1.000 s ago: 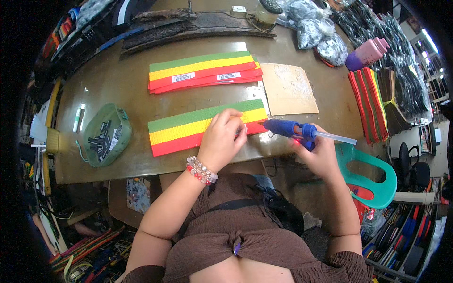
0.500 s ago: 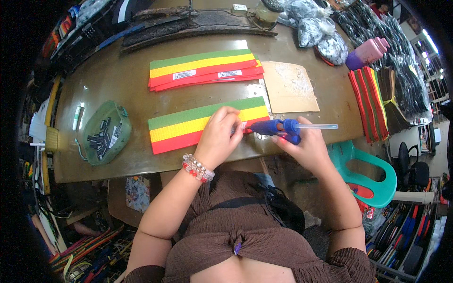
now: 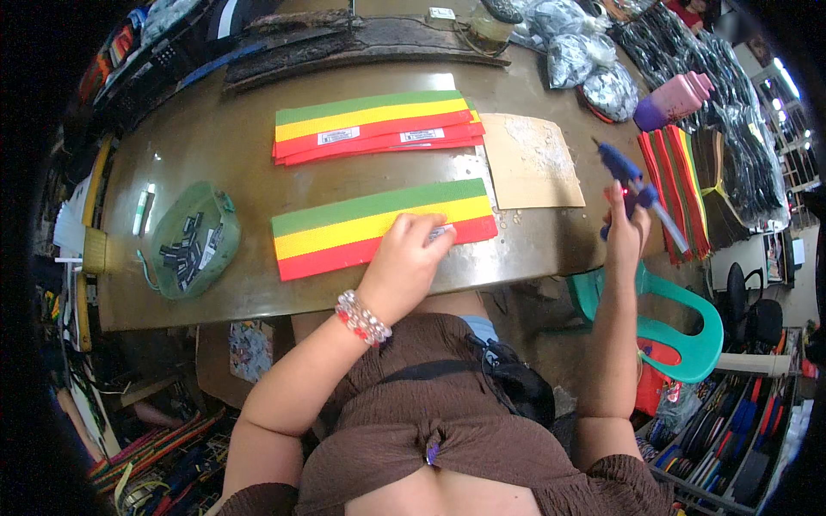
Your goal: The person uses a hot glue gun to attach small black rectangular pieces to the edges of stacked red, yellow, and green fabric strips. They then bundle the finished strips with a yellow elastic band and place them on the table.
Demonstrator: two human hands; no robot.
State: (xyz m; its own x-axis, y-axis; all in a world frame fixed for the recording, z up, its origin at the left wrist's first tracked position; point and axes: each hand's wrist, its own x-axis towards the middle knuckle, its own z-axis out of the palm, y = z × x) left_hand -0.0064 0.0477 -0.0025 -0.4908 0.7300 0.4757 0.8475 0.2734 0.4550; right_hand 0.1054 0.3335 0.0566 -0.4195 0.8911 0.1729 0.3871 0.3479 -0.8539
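Observation:
A woven strip [image 3: 331, 230] with green, yellow and red stripes lies flat near the table's front edge. On its red stripe, towards the right end, my left hand [image 3: 406, 262] is closed with its fingertips on a small white label [image 3: 441, 230]. Whether the label lies flat on the strip is hidden by the fingers. My right hand [image 3: 631, 230] grips a blue glue gun [image 3: 621, 163], raised off to the right with its nozzle pointing away and a clear glue stick out of its back. Beyond the strip rests a stack of similar strips [image 3: 370, 116], the visible red stripes carrying white labels.
A green basin [image 3: 225, 245] with small dark labels stands at the left. A tan board [image 3: 533, 172] with dried glue lies right of the strips. At the right are a pink and purple bottle [image 3: 675, 97], folded strips [image 3: 671, 181] and a teal chair [image 3: 701, 322].
My right hand has carried the glue gun away from the strip, up and to the right, turning its nozzle outward. The left hand has shifted slightly down and right, at the label.

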